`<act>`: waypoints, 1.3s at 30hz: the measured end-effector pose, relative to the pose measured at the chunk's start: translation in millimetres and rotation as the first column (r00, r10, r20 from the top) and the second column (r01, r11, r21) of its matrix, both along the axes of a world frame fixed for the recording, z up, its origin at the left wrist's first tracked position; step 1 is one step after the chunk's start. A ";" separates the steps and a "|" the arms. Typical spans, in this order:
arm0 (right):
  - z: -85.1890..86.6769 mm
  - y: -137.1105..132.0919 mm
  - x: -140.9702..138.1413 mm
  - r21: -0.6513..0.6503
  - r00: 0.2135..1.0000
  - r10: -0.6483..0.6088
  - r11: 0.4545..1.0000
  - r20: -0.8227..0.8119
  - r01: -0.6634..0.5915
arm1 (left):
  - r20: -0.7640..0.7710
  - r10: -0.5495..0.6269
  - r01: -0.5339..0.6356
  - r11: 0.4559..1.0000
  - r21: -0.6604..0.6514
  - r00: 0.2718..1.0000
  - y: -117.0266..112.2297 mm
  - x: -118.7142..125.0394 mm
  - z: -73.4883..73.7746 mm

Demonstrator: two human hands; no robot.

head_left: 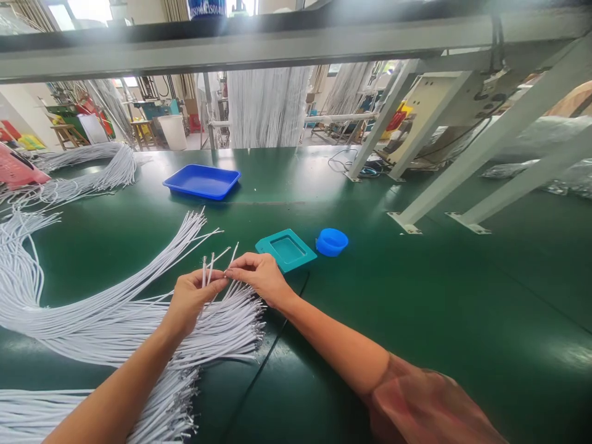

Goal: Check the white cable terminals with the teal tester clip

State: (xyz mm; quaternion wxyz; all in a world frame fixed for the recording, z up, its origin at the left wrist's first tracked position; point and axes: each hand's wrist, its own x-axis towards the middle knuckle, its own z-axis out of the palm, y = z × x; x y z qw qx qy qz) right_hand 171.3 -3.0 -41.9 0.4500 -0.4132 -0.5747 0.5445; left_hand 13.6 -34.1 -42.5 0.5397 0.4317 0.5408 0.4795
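Observation:
My left hand [192,299] is closed on a few thin white wires [211,265], whose tips stand up above its thumb and fingers. The fingertips of my right hand [261,277] meet those of the left, pinched at a white wire; the exact pinch point is hidden between the fingers. Below both hands lies a thick bundle of white wires [222,330] with small metallic ends pointing right. A looser bunch [152,268] curves up behind my left hand, its tips fanned out. More wires [171,401] lie nearest me at the lower left.
Just beyond my right hand are a teal tray [287,248] and a small round blue container [332,242]. A blue tray [202,181] stands farther back on the green table [416,320]. White metal legs [444,176] are fixed at the right, beneath an overhead beam [277,46].

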 end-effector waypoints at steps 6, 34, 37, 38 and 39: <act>5.0 -1.1 -2.0 -0.338 0.919 0.099 0.910 -0.382 -0.239 | 0.109 -0.082 0.086 0.996 -0.031 0.991 1.2 -2.1 2.0; 3.6 -4.0 -8.9 -0.179 0.952 0.058 0.977 -0.300 -0.116 | 0.294 -0.271 0.321 0.937 -0.136 0.916 4.9 -7.0 0.2; -1.2 -5.6 -9.6 -0.095 0.986 0.020 0.995 -0.166 -0.036 | 0.217 -0.201 0.225 0.970 -0.090 0.955 3.0 -4.3 -0.7; -3.8 -6.5 -9.4 -0.027 0.998 -0.019 0.999 -0.067 0.017 | 0.186 -0.177 0.192 0.979 -0.067 0.966 2.1 -3.1 -1.2; -6.4 -7.6 -9.0 0.080 0.995 -0.079 0.994 0.053 0.075 | 0.161 -0.159 0.168 0.985 -0.047 0.974 1.3 -2.0 -1.8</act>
